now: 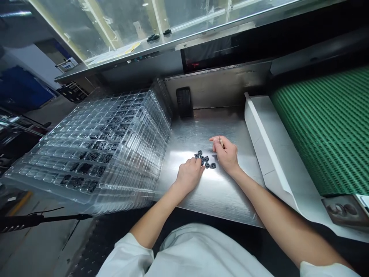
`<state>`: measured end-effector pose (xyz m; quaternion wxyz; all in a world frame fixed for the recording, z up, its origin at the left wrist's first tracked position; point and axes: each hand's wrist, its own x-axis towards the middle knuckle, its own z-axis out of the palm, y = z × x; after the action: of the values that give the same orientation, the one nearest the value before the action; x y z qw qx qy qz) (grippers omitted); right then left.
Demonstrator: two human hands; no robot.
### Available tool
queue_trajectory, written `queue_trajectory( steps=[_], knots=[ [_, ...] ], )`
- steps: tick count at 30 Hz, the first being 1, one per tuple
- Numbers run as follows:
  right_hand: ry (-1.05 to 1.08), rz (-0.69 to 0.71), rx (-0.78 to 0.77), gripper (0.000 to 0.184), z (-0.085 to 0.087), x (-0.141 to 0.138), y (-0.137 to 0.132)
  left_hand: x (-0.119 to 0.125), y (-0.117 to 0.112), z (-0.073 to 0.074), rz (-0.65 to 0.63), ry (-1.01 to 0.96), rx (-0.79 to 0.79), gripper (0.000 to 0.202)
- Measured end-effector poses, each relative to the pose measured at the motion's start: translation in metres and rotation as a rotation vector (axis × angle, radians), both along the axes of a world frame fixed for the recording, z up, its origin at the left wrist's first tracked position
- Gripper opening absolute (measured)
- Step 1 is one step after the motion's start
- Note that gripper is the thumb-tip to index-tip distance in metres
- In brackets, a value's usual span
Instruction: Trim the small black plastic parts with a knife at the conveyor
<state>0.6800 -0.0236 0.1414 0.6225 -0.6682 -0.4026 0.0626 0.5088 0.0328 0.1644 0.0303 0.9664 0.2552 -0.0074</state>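
Note:
Several small black moulded parts [206, 158] lie in a loose cluster on the bare metal worktop [201, 192]. My left hand [188, 173] is over the left side of the cluster, its fingers bent together and the tips down among the parts. It seems to pinch one of them, though the fingers partly hide it. Just right of the cluster, my right hand [227, 152] is closed round a slim tan-coloured tool [221, 141]. Only a short length of that tool shows above the fingers, so its exact kind is unclear. My right index finger points left.
On the left stands a tall stack of clear plastic trays [127, 146], the top one with black parts in its pockets. A black rectangular object [183, 100] leans on the back metal wall. At right are a white guard [268, 154] and a green conveyor belt [331, 127].

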Motion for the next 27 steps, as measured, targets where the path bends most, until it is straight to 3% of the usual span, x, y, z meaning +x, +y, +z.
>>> queue_trajectory(
  steps=[7,10,12,15,18,20,23,27],
  knots=[
    [-0.007,0.013,-0.001,0.044,0.001,-0.002,0.0,-0.003,0.005,-0.008,-0.023,-0.119,-0.049,0.018],
    [-0.005,0.007,0.004,0.044,0.0,-0.001,-0.001,-0.008,0.008,-0.01,0.007,-0.257,-0.155,0.016],
    [-0.01,0.001,0.012,0.043,0.001,-0.001,-0.001,-0.008,0.01,-0.008,0.06,-0.415,-0.33,0.014],
    [-0.025,-0.001,0.037,0.041,0.003,-0.001,-0.001,0.003,0.014,0.002,0.172,-0.704,-0.78,0.019],
    [0.017,0.037,0.09,0.039,0.004,-0.001,-0.001,0.026,0.017,0.012,0.283,-0.907,-1.26,0.033],
    [0.063,0.057,0.117,0.038,0.004,0.0,-0.002,0.045,0.019,0.014,0.303,-0.977,-1.495,0.041],
    [0.078,0.021,0.11,0.038,0.006,0.002,-0.002,0.066,0.019,0.012,0.242,-1.04,-1.712,0.048],
    [0.078,-0.034,0.104,0.035,0.007,0.004,-0.001,0.077,0.019,0.002,0.207,-1.067,-1.861,0.048]
  ],
)
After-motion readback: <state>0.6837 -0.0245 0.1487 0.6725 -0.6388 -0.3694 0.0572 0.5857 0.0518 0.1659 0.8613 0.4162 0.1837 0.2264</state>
